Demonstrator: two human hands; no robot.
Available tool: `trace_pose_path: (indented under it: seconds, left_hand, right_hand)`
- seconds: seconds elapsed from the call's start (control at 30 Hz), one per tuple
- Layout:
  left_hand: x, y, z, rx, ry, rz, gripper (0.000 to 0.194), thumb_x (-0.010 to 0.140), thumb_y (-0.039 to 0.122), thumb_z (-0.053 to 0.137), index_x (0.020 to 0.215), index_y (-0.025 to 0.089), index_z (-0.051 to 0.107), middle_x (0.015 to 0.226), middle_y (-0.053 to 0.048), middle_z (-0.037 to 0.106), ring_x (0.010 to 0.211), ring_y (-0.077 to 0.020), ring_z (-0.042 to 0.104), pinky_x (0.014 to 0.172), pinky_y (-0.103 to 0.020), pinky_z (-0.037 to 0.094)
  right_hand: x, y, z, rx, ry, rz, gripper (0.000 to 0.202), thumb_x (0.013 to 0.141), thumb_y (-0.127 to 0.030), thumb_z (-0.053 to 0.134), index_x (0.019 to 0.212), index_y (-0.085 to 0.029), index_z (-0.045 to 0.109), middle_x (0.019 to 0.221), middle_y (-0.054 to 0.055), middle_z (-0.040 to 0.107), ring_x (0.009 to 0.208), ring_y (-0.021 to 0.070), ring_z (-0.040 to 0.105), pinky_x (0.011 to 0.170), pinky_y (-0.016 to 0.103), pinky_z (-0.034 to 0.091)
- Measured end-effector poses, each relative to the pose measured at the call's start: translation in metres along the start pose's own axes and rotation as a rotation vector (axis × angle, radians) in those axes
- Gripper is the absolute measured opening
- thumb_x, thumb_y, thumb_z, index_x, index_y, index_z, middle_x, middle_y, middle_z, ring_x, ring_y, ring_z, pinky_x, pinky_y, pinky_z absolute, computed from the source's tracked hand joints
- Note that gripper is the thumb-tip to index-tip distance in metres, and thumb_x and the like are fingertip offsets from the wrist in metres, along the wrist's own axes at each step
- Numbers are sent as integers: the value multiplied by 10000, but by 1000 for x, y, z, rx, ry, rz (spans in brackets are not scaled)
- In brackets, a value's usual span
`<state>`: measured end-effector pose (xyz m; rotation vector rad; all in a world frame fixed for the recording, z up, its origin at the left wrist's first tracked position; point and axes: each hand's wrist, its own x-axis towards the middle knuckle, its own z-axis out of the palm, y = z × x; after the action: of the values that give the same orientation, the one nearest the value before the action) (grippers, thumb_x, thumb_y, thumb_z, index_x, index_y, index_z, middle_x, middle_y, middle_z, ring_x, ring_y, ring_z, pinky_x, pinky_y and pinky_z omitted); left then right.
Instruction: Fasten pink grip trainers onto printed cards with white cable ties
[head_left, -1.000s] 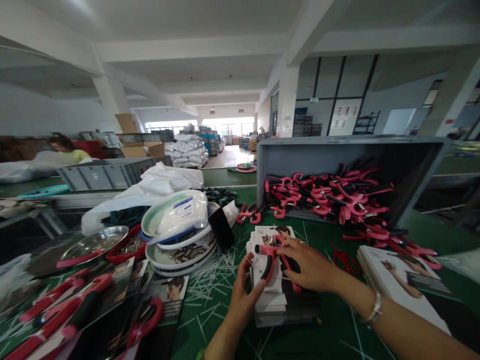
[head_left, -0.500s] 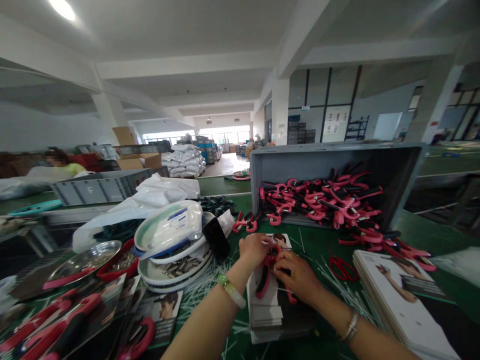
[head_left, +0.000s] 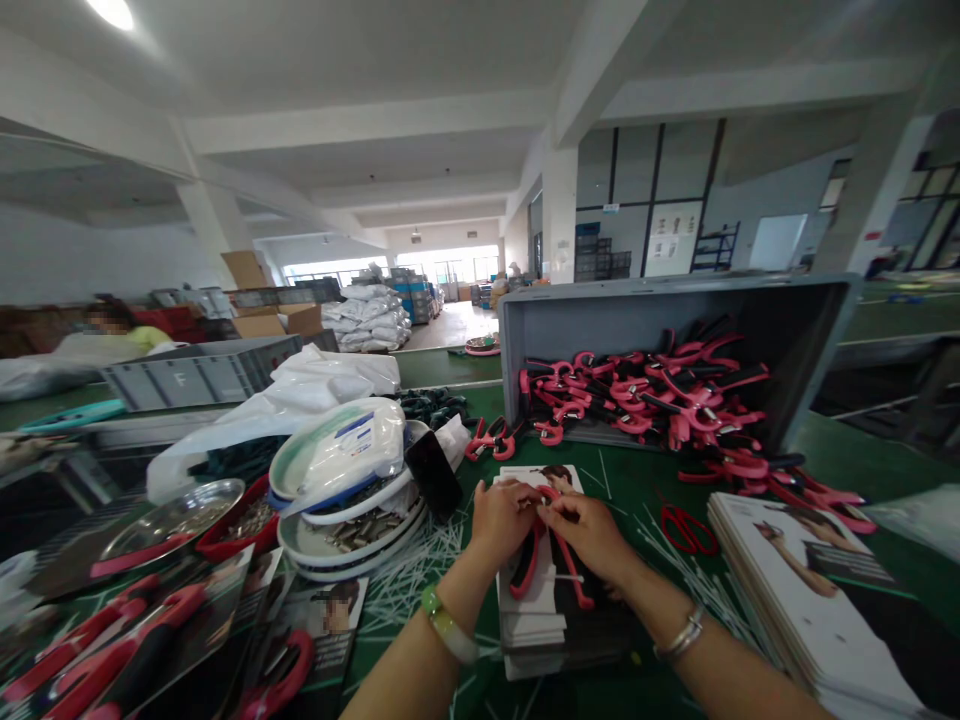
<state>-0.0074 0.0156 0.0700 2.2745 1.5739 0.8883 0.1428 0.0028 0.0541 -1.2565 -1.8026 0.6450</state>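
Currently — one pair of pink-and-black pliers (head_left: 529, 565), atop stacked printed cards (head_left: 532, 632), green counter (head_left: 637, 480) beneath; left hand (head_left: 501, 518), lately moved up from the handles, now joins the right hand (head_left: 589, 540), both grasping the pliers' head — so the handling apparently centres there.

The hand tool (head_left: 529, 566) is pinkish red with black handle inlays. The surface (head_left: 637, 490) is green; the crate (head_left: 675, 288) is grey. The left-wrist bangle (head_left: 448, 622) shades from green through yellow to white.
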Motion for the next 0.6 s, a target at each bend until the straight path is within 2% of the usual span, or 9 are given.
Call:
trace_pose_path:
  seconds: [0.13, 0.27, 0.6]
  left_hand:
    - [-2, 2, 2, -43, 0, -17, 174, 781, 223, 555, 853, 287, 699, 948, 1, 709, 950, -199, 600, 1007, -480, 267]
    - [-3, 2, 2, -65, -2, -12, 182, 771, 199, 566, 848, 291, 702, 963, 8, 709, 948, -195, 604, 1036, -485, 230]
    - [-2, 2, 3, -50, 3, 0, 183, 770, 200, 560, 834, 289, 707, 922, 6, 711, 916, -199, 608, 1018, -467, 254]
  right_hand:
    - [-4, 3, 2, -29, 29, -10, 341, 828, -454, 482, 610, -222, 603, 1036, 94, 682, 1182, 256, 505, 1011, 405, 335]
    - [-5, 3, 1, -28, 24, -3, 321, 811, -451, 504, 618, -217, 612, 1108, 93, 648, 1220, 252, 465, 1035, 413, 307]
    - [-5, 4, 1, -19, 10, -32, 325, 817, -456, 510, 621, -214, 607, 1012, 91, 654, 1212, 246, 465, 1041, 397, 292]
